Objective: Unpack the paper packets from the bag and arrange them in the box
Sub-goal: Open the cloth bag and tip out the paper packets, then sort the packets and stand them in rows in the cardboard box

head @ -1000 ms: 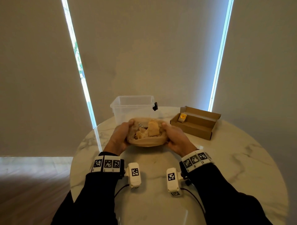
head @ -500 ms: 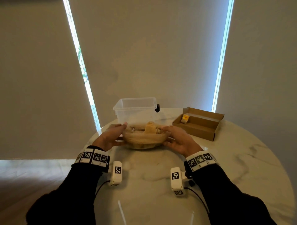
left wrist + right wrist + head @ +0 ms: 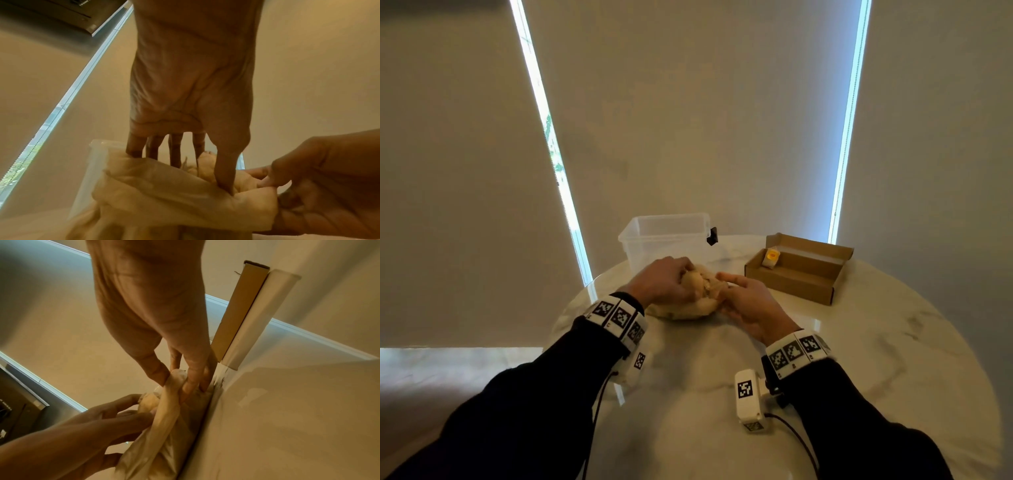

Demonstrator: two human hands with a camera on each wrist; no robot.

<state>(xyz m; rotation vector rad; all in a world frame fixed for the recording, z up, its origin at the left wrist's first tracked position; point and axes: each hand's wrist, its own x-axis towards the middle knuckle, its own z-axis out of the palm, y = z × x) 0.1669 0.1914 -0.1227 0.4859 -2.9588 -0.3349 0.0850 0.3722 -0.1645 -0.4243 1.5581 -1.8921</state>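
A beige cloth bag (image 3: 688,308) lies on the marble table (image 3: 876,342) in front of me. My left hand (image 3: 690,274) comes down from above; its fingers and thumb dip into the bag's mouth around a tan paper packet (image 3: 207,162), with the fingertips hidden by the cloth. My right hand (image 3: 722,284) pinches the bag's right rim (image 3: 172,386) between thumb and fingers. The open cardboard box (image 3: 791,284) stands to the right, with one yellow-labelled packet (image 3: 771,257) upright at its left end.
A clear plastic tub (image 3: 664,236) stands just behind the bag, close to my left hand. The table's round edge runs close behind the tub and the box. Bare marble lies between me and the bag.
Both hands held the bag's sides before. My left hand has since left the left side and gone over the top into the mouth; the right hand has shifted to pinch the rim.
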